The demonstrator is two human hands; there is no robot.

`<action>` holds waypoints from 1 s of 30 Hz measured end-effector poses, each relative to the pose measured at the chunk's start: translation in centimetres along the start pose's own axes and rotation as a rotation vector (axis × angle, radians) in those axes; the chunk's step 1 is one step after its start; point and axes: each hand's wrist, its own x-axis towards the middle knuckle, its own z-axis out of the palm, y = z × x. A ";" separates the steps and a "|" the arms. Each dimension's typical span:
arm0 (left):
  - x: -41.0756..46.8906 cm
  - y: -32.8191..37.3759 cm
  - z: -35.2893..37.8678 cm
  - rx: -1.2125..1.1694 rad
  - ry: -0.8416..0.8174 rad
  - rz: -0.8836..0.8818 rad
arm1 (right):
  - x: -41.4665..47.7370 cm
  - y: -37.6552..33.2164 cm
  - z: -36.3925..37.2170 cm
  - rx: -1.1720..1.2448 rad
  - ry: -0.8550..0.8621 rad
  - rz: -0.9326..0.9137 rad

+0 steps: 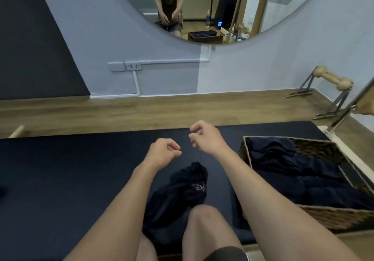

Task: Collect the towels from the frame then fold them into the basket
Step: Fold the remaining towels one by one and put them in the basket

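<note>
Both bare forearms reach forward, hands near frame centre.
Bare left hand [164, 152] in a loose fist; bare right hand [204, 137] just beside it, higher, fingers half-curled, gripping nothing.
</note>
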 end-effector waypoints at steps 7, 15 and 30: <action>2.5 -6.0 4.2 0.008 0.045 -0.141 | 3.1 8.4 4.9 -0.133 -0.076 0.177; 8.3 -13.8 9.7 0.133 -0.083 -0.402 | 7.0 16.6 10.9 -0.164 -0.191 0.402; 10.7 -14.9 6.9 -0.199 -0.039 -0.448 | 5.9 14.1 16.6 -0.353 -0.206 0.042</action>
